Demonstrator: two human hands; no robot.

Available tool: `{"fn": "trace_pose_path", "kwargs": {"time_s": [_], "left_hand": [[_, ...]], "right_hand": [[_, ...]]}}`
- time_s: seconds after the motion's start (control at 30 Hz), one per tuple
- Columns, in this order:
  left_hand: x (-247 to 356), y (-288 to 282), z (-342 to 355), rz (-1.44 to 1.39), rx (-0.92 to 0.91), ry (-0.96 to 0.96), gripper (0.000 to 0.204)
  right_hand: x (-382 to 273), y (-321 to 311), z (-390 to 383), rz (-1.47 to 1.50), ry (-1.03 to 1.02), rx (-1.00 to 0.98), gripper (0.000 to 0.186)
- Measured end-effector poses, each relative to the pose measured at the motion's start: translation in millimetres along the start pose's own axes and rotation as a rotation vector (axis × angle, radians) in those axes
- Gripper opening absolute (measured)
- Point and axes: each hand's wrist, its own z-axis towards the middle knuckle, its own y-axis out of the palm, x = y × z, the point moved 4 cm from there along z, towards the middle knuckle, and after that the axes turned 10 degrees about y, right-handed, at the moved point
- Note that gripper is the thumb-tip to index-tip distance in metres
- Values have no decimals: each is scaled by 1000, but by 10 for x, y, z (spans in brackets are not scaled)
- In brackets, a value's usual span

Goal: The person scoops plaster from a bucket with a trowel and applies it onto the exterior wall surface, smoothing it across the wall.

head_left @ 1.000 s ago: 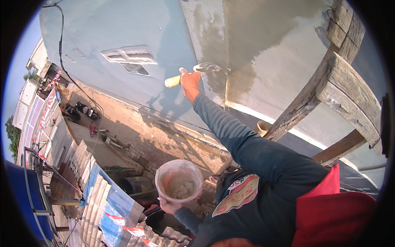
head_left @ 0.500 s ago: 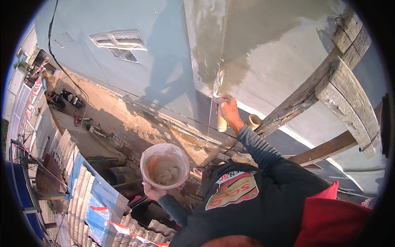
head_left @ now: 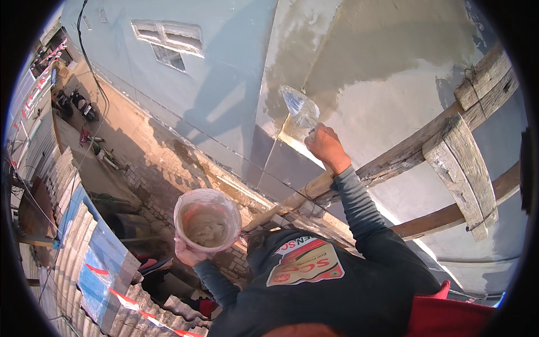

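The step in hand appears to be the working of a grey mix (head_left: 208,229) onto a wall (head_left: 387,106) with a trowel (head_left: 300,106). For this to be done well, the blade should probably be laid at a shallow angle and drawn along the seam (head_left: 321,47) in 1 even pass, with light pressure so that the damp patch (head_left: 393,78) is not gouged. The bucket (head_left: 225,205) is best held level so that nothing is spilled.

The trowel is held in the right hand (head_left: 327,147), whose grip is closed around the handle. The blade lies just beyond the grip, pointed up and to the left, near the seam's lower end; whether the wall is touched cannot be told. The bucket is held at its near side in the left hand (head_left: 188,251), that grip partly hidden, and lies well apart from the trowel, below and to its left.
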Motion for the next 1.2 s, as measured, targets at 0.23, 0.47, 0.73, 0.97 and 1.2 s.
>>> {"fn": "trace_pose_path", "kwargs": {"time_s": [0.23, 0.47, 0.73, 0.97, 1.2], "left_hand": [[-10, 33, -13, 61, 27, 19, 51], [29, 135, -16, 88, -33, 2, 56], [-41, 59, 280, 304, -15, -6, 57], [-23, 448, 468, 395, -88, -8, 52], [-66, 428, 501, 259, -151, -20, 52]], "right_hand": [[-99, -209, 308, -206, 193, -142, 31], [-214, -633, -623, 543, 52, -612, 24], [1304, -1347, -1993, 551, 53, -840, 37], [1646, -1994, -3086, 476, 868, -322, 34], [1808, -1226, -2248, 612, 630, -169, 30]]}}
